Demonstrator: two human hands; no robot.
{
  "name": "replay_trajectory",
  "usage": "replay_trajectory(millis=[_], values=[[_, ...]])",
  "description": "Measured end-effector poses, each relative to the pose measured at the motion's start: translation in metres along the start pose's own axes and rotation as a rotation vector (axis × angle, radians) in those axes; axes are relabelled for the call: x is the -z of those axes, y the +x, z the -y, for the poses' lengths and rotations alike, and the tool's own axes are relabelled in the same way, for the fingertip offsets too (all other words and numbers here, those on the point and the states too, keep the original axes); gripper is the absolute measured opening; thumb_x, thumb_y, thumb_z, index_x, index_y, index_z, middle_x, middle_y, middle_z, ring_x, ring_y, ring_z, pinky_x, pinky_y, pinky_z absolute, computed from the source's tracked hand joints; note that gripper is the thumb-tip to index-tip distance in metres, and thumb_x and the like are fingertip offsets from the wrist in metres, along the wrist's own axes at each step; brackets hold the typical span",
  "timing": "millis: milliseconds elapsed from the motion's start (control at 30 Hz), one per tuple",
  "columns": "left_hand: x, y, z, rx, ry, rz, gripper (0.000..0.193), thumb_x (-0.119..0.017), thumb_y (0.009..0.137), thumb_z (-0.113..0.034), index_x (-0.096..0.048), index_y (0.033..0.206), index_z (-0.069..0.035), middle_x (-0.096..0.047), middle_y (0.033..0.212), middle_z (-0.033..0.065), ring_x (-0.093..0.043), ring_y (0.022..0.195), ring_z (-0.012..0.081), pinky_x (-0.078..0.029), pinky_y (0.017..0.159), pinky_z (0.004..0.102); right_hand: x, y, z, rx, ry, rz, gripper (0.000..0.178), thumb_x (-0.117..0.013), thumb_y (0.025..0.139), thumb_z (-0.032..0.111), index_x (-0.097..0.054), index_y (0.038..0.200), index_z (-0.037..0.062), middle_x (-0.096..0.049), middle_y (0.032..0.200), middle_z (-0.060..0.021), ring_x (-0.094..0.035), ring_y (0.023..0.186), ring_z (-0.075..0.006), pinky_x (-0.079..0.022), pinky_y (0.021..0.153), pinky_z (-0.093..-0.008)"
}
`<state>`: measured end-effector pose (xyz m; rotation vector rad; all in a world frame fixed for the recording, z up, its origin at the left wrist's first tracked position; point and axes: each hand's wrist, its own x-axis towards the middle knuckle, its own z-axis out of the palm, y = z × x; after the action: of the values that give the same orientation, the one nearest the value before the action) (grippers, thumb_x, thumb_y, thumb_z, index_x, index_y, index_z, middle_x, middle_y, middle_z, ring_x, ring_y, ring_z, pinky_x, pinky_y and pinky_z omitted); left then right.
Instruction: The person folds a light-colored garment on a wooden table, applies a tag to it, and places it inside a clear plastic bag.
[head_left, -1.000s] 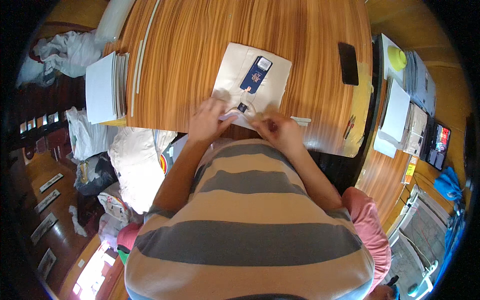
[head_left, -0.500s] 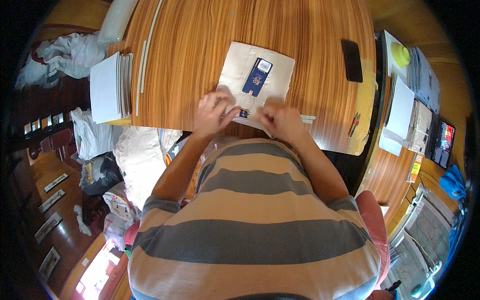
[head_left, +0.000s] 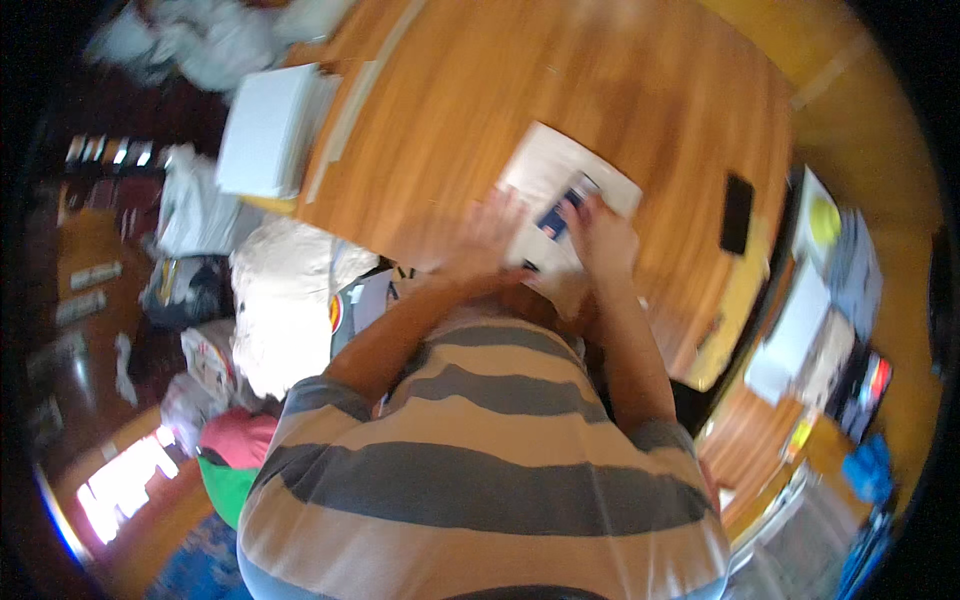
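A cream folded cloth piece (head_left: 545, 158) lies slanted near the table's front edge. On it is a navy hang tag (head_left: 551, 222) with a pale label at its far end. A small dark piece (head_left: 531, 266) sits close to the cloth's near edge. My left hand (head_left: 485, 240) is open, its blurred fingers stretched over the cloth's left edge. The fingertips of my right hand (head_left: 606, 240) touch the tag's right side. Blur hides whether those fingers grip the tag or only press on it.
A black phone (head_left: 737, 214) lies on the right of the wooden table (head_left: 440, 130). A white paper stack (head_left: 266, 130) stands at the left edge. Pale cloth (head_left: 280, 300) hangs below it. A side shelf at right holds papers (head_left: 789, 335) and a yellow-green bowl (head_left: 824, 220).
The whole view has tilted and shifted. My right hand has moved from the cloth's near edge up to the tag. My left hand has gone from curled to stretched out over the cloth's left side.
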<state>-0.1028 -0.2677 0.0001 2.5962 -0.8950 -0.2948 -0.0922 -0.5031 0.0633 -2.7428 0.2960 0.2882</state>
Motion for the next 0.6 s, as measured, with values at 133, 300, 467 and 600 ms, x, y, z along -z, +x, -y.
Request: replay_trajectory(millis=[133,300,467,600], values=[[0.027,-0.013,-0.002,-0.094,-0.242,0.002,0.104,-0.070,0.094,-0.060,-0.023,0.169,-0.005,-0.013,0.175,0.0280,-0.013,0.163,0.0458,-0.017,0.130,0.0582,0.003,-0.014,0.008,-0.084,-0.175,0.015,0.049,-0.056,0.104,0.057,-0.070,0.101,0.0099,-0.077,0.090,-0.0189,-0.077,0.085,-0.0356,-0.061,0.073,-0.0508],[0.063,-0.046,0.061,-0.144,-0.366,-0.074,0.072,-0.073,0.097,-0.046,-0.052,0.154,-0.008,-0.038,0.165,0.0231,-0.035,0.153,0.0444,-0.032,0.125,0.0544,-0.001,-0.008,0.032,0.159,0.146,-0.230,0.023,-0.070,0.102,0.030,-0.073,0.096,0.0085,-0.074,0.083,-0.0146,-0.074,0.072,-0.0351,-0.059,0.069,-0.0456],[0.116,-0.096,0.147,0.168,-0.413,-0.215,0.049,-0.074,0.097,-0.032,-0.065,0.139,-0.007,-0.058,0.150,0.0143,-0.054,0.138,0.0357,-0.045,0.115,0.0486,-0.033,0.010,0.136,0.591,0.310,0.043,0.023,-0.068,0.094,0.016,-0.069,0.117,0.0125,-0.077,0.109,-0.0140,-0.074,0.096,-0.0366,-0.061,0.082,-0.0456],[0.157,-0.100,0.200,0.230,-0.516,-0.253,0.043,-0.073,0.098,-0.026,-0.066,0.136,-0.006,-0.068,0.133,0.0164,-0.065,0.123,0.0377,-0.052,0.106,0.0466,-0.069,0.009,0.213,0.550,0.098,0.203,0.023,-0.064,0.103,0.035,-0.069,0.116,0.0172,-0.076,0.099,-0.0158,-0.076,0.087,-0.0386,-0.061,0.071,-0.0528]])
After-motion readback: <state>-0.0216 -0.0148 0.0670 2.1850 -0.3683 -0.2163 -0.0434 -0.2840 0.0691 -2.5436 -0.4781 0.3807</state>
